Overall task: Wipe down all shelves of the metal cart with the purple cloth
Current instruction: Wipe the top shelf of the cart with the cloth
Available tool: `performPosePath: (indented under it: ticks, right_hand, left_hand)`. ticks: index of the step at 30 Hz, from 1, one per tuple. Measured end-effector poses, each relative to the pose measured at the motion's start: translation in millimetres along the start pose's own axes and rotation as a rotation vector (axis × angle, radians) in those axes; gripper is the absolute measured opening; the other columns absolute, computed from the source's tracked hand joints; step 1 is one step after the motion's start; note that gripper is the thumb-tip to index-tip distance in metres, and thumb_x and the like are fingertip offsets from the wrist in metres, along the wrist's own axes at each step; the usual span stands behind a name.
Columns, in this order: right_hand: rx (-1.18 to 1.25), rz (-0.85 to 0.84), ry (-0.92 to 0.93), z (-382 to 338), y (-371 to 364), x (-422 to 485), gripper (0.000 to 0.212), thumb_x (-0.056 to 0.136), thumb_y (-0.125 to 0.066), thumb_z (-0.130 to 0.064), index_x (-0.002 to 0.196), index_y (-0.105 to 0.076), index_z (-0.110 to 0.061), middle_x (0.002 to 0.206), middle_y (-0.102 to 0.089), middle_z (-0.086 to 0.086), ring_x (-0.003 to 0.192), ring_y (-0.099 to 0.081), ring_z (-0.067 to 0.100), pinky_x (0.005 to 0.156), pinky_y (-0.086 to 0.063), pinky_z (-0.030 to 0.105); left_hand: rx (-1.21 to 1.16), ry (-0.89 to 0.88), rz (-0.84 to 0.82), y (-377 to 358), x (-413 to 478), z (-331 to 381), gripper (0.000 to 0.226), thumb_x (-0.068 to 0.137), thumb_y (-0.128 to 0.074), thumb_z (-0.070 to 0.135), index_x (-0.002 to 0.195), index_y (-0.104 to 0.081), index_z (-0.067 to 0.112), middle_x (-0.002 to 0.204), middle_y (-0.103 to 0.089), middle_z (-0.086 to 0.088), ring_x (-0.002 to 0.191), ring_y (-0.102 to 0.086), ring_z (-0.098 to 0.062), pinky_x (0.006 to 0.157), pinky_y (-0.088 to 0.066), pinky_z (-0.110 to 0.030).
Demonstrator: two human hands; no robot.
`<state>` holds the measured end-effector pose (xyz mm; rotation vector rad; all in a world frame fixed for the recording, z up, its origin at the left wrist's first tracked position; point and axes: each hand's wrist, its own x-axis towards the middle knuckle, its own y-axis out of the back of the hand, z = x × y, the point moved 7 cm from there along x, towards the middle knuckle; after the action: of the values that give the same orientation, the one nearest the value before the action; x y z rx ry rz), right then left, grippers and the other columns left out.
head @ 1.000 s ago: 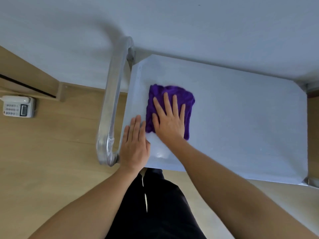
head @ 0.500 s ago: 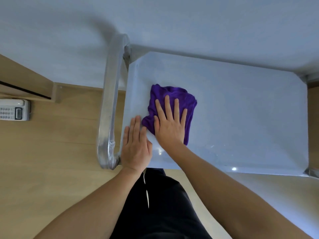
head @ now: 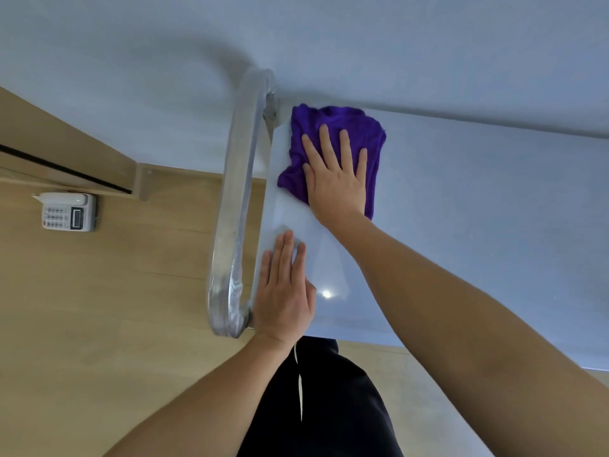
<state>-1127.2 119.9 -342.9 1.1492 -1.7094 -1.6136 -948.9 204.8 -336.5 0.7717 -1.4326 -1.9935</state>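
Closest to the camera are the person's black trousers (head: 316, 407), right up against the near edge of the metal cart (head: 478, 225). Only its top shelf shows from up here, a flat pale sheet with a bright light spot near the left end.

The left hand (head: 285, 291) lies flat on the near left corner of that shelf, fingers straight and together, holding nothing. Its outer edge sits just beside the near end of the handle (head: 237, 192) (a fat shiny tube bent round the cart's left end).

Further along, the right hand (head: 336, 173) is flat too, fingers spread, palm pressing down on the purple cloth (head: 349, 127). It isn't curled round the cloth, just flat on top. The cloth is bunched in the far left corner of the shelf, with its far edge at the shelf's far edge and its left side just beside the handle's far joint.

Off to the left, well apart from the cart, a white desk phone (head: 69, 211) sits on the wooden floor (head: 115, 291), and a pale wall (head: 296, 34) is behind it all.
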Motion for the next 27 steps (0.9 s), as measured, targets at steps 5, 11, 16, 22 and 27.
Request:
performPosePath:
  ticks: [5,11,16,22,27]
  right_hand:
    - [-0.029,-0.018,-0.006,27.3,-5.9,-59.6,0.053,0.102,-0.016,-0.045,0.152,0.0,-0.035,0.162,0.002,-0.004,0.148,0.004,0.027,0.118,-0.005,0.055]
    - [-0.042,-0.053,-0.031,26.1,-17.2,-136.1,0.054,0.102,-0.018,-0.042,0.152,0.0,-0.033,0.162,0.001,-0.002,0.148,0.003,0.028,0.118,-0.005,0.056]
    - [-0.064,-0.081,0.009,22.5,-23.5,-179.7,0.054,0.101,-0.016,-0.043,0.153,-0.002,-0.032,0.162,-0.001,-0.001,0.148,0.002,0.03,0.117,-0.008,0.057]
    - [-0.069,-0.092,0.021,13.7,-26.4,-184.1,0.053,0.101,-0.017,-0.043,0.153,-0.007,-0.032,0.162,-0.006,0.001,0.148,-0.001,0.032,0.116,-0.008,0.059]
    - [-0.096,-0.101,0.132,-4.4,-26.2,-168.5,0.053,0.101,-0.013,-0.044,0.153,-0.009,-0.031,0.162,-0.005,0.002,0.148,0.001,0.032,0.117,-0.008,0.059]
  left_hand:
    - [-0.042,0.016,-0.021,1.8,-0.6,0.2,0.057,0.094,-0.028,0.02,0.149,-0.035,0.005,0.161,-0.023,-0.014,0.151,-0.015,-0.025,0.122,-0.021,-0.046]
    - [-0.029,0.009,-0.073,5.6,-4.7,-0.4,0.055,0.096,-0.033,0.016,0.148,-0.032,0.002,0.161,-0.021,-0.017,0.151,-0.015,-0.029,0.122,-0.02,-0.047]
    - [-0.055,0.047,-0.198,10.4,-10.4,2.6,0.064,0.098,-0.043,0.011,0.155,-0.014,0.004,0.164,0.002,-0.016,0.152,0.006,-0.028,0.125,-0.006,-0.044]
    - [-0.104,0.093,-0.217,17.3,-46.0,1.3,0.068,0.097,-0.044,0.012,0.155,-0.01,0.001,0.165,0.005,-0.014,0.152,0.008,-0.024,0.125,-0.005,-0.037]
    - [-0.124,0.077,-0.215,17.2,-54.2,-5.0,0.07,0.096,-0.045,0.013,0.155,-0.009,0.003,0.165,0.007,-0.012,0.152,0.008,-0.024,0.125,-0.003,-0.036]
